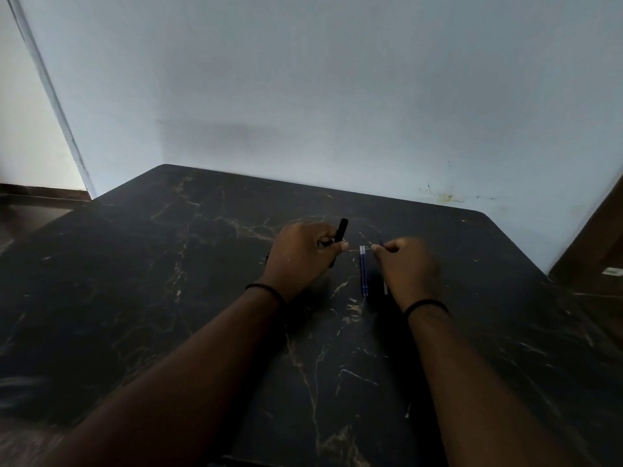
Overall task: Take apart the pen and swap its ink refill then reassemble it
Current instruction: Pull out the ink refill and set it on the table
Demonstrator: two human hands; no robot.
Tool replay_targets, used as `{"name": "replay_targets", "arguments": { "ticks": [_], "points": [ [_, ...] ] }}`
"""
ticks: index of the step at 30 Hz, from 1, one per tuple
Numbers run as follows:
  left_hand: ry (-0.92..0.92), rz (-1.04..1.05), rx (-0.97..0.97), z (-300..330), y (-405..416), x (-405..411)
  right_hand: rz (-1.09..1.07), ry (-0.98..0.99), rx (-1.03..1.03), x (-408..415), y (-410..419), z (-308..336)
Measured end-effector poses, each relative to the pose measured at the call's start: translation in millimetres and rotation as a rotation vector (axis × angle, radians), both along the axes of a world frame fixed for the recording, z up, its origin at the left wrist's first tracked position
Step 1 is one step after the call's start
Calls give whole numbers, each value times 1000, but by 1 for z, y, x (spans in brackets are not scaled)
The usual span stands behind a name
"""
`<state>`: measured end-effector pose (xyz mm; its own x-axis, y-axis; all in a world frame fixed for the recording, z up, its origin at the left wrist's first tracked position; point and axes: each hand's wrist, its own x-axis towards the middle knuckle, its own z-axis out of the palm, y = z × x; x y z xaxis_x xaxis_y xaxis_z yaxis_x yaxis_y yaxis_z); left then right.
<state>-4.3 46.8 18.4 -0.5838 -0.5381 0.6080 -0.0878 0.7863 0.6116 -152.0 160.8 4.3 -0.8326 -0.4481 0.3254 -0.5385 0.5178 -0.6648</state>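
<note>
left hand (300,256) grips one black pen barrel (340,232); right hand (406,264) pinches one thin refill (381,238). two blue refills (363,271) lie between the fingers; table (168,298) bare around.

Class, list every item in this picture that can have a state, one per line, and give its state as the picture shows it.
black pen body: held in the left hand, tilted, far end up.
blue refills: two lying side by side on the table, between the hands, untouched.
thin blue refill: pinched in the right hand, tip pointing away.
pale stick: beside the right hand; too blurred to identify.
</note>
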Motion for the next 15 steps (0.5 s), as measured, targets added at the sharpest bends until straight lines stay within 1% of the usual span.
{"name": "replay_targets", "arguments": {
  "ticks": [5, 15],
  "points": [
    [21, 9, -13, -2, -2, 1, -6, 16, 136, -2, -7, -4],
    [33, 25, -10, -3, -2, 2, -14, 21, 150, 2, -1, 0]
  ]
}}
